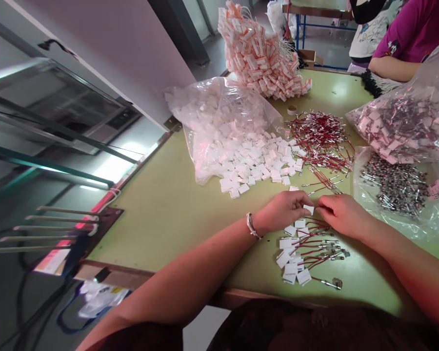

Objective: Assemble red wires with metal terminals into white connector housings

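Left hand [283,210] fingertips pinch small white plastic connector housing [309,209]; right hand [342,214] fingers pressed together at its far edge, likely on thin red wire, hidden. Housing looks light, stiff, slippery: grip flat sides. Just below fingers: finished red-wired white housings [303,251]. Beyond: loose white housings [258,163], red terminal wires [320,136]. Green table [161,204].

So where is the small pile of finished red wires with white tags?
In the head view, the pile of tagged red wires lies on the green table at its near edge, just below the left hand and right hand.
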`<state>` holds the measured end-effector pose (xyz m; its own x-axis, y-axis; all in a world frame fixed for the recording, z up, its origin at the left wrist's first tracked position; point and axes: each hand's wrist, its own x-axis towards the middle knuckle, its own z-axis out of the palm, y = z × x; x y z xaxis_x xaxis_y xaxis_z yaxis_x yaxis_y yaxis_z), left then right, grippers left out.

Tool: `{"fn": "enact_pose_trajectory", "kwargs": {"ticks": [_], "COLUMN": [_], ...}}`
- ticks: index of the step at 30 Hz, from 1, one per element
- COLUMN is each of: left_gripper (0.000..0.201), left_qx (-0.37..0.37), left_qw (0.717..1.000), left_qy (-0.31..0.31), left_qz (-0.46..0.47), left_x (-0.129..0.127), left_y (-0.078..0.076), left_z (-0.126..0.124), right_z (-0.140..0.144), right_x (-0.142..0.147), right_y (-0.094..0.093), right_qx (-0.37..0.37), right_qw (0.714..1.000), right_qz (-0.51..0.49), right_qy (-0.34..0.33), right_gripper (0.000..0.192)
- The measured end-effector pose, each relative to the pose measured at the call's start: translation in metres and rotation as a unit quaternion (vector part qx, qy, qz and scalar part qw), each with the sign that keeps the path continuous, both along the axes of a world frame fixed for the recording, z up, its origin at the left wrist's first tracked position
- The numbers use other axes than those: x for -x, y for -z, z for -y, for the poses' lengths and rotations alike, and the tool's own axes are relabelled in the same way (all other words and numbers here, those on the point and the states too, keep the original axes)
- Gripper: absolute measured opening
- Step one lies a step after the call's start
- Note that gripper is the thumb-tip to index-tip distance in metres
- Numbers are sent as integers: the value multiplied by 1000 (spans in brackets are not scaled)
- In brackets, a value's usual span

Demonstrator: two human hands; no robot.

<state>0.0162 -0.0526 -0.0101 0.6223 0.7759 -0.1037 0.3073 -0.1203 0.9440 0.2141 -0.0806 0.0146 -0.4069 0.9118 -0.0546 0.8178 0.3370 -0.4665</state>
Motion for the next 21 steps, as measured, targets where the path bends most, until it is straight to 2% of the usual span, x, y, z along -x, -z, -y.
{"fn": "enact_pose_trajectory", "kwargs": {"ticks": [1, 3, 5, 7, 8, 10, 11, 12, 13, 17, 19, 21], "left_gripper": [10, 11, 13, 17, 20, 22, 20, 19, 21, 21, 20, 20], "left_qx": [-39, -104, -150, -177, -190, -235, -262, -285, -302, -335, -351, -358], "left_qw": [999, 990, 976, 967, 969, 968, 959, 945, 933, 898, 883, 877], "left_qy": [21, 83, 152, 180, 157, 42, -20, -58, -68, -6, 6, 19], "left_qz": [-22, -45, -34, -17, -22, -72, -110, -148, -183, -286, -313, -319], "left_x": [0, 0, 2, 5, 8, 16, 19, 22, 24, 21, 16, 12], "left_y": [-1, -6, -11, -15, -16, -17, -16, -14, -13, -7, -5, -4], "left_z": [2, 6, 8, 5, 2, -7, -13, -17, -21, -27, -26, -23], "right_z": [-5, -19, -32, -42, -45, -47, -46, -45, -44, -40, -36, -29], "right_x": [-4, -11, -14, -12, -10, -5, -3, -2, -2, -4, -6, -6], "right_y": [-4, -8, -5, 5, 10, 20, 23, 25, 25, 18, 13, 8], "right_qx": [11, -1, -62, -120, -137, -144, -140, -135, -130, -159, -181, -163], "right_qw": [1000, 999, 990, 975, 968, 963, 964, 966, 968, 973, 973, 974], "right_qz": [-2, -9, 19, 83, 112, 145, 149, 146, 138, 54, -13, -71], "right_qy": [1, 46, 122, 167, 176, 174, 170, 166, 163, 158, 143, 138], "right_gripper": [20, 21, 21, 20, 20, 20, 19, 18, 17, 16, 15, 14]}}
